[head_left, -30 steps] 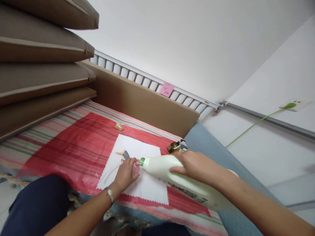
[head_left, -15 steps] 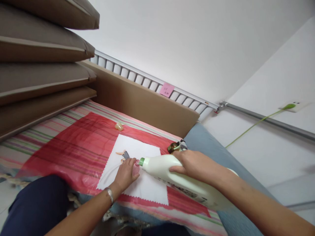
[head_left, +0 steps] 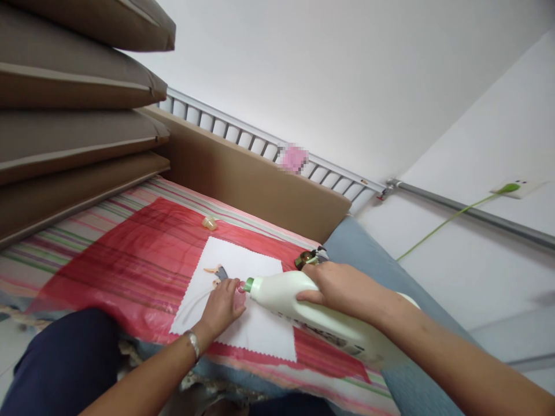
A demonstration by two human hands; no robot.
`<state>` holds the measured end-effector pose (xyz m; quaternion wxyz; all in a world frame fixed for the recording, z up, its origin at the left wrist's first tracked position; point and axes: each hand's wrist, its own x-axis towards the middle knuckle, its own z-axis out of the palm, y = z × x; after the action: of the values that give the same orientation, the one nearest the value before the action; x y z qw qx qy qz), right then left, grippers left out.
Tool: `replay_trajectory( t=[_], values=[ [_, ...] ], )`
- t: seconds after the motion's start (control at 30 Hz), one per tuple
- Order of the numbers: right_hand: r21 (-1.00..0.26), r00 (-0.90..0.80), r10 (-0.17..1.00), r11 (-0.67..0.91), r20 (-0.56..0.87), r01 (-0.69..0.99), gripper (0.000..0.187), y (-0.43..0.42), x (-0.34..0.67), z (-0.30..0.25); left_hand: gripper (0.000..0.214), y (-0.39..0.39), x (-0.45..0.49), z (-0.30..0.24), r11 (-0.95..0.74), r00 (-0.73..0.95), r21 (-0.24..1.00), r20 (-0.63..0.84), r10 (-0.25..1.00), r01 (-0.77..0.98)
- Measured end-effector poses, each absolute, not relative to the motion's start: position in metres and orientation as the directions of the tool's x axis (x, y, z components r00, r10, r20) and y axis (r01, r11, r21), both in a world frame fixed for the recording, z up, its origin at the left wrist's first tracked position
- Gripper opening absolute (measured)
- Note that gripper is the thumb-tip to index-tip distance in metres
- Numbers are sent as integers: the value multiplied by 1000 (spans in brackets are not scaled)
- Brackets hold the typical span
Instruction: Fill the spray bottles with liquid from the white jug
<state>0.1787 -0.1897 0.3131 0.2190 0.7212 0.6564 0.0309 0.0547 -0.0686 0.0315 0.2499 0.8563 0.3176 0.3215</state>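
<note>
My right hand (head_left: 336, 289) grips a large pale green plastic bottle (head_left: 286, 289) and holds it tilted, its green neck (head_left: 248, 285) pointing left. That neck meets the mouth of a small clear pink bottle (head_left: 240, 297), which my left hand (head_left: 222, 305) holds with closed fingers. Any liquid between the two is too small to make out. Beneath them lies a white cloth (head_left: 264, 335) with zigzag edges. Just beyond my left fingers, a small grey and orange-beige piece (head_left: 221, 273) rests on the cloth, partly hidden by my hand.
Red translucent sheeting (head_left: 130, 260) covers part of a striped cloth (head_left: 26, 268). A small yellowish translucent cup-like piece (head_left: 210, 223) and a dark glossy object (head_left: 305, 259) lie farther back. A brown board (head_left: 243, 167) fronts the radiator (head_left: 219, 127); stacked brown cushions (head_left: 73, 130) stand left.
The large bottle and my right hand have shifted very slightly left. My left hand and the small pink bottle stay in place.
</note>
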Motion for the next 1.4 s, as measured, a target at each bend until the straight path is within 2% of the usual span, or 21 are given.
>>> replay_trajectory(
  t=[1.4],
  values=[
    [361, 165, 944, -53, -287, 931, 37, -180, 169, 319, 53, -68, 55, 29, -653, 597, 647, 361, 717, 394]
  ],
)
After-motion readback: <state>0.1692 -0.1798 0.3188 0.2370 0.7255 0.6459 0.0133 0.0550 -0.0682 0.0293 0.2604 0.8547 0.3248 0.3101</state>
